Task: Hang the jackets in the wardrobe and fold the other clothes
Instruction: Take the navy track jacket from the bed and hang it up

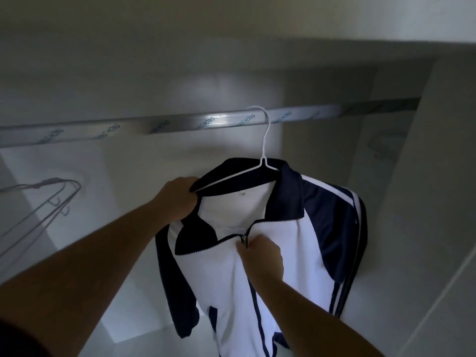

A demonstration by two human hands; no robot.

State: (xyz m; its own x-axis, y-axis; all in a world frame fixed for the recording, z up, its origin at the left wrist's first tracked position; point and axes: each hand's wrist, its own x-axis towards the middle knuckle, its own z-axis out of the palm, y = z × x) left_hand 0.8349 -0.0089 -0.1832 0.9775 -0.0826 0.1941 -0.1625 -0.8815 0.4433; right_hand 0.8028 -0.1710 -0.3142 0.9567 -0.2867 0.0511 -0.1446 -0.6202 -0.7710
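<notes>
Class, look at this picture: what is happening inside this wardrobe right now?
A person is hanging a navy and white jacket in a wardrobe. The jacket sits on a white wire hanger, whose hook is already over the metal rail. The left hand grips the collar, while the right hand pinches the zip pull at the chest; the zip is closed below it. Empty hangers show at the far left.
</notes>
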